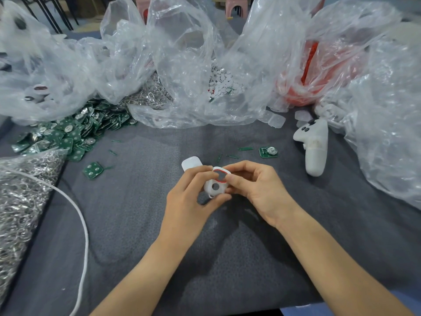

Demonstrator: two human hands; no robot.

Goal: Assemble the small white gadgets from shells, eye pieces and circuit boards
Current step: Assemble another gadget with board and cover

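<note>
Over the middle of the grey cloth, my left hand (193,195) holds a white shell (214,187) with a round hole in it. My right hand (255,188) pinches a red-rimmed eye piece (220,174) at the shell's upper end, thumb and forefinger pressed on it. Another white shell half (191,162) lies on the cloth just behind my left fingers. One green circuit board (268,152) with a round metal contact lies to the right, another board (93,170) to the left. A heap of green boards (75,131) spreads at the far left.
Crumpled clear plastic bags (186,71) line the back; one holds small white discs (222,84), another red parts (305,87). A bag of metal rings (20,201) and a white cord (83,226) sit at left. A white controller (315,147) lies at right.
</note>
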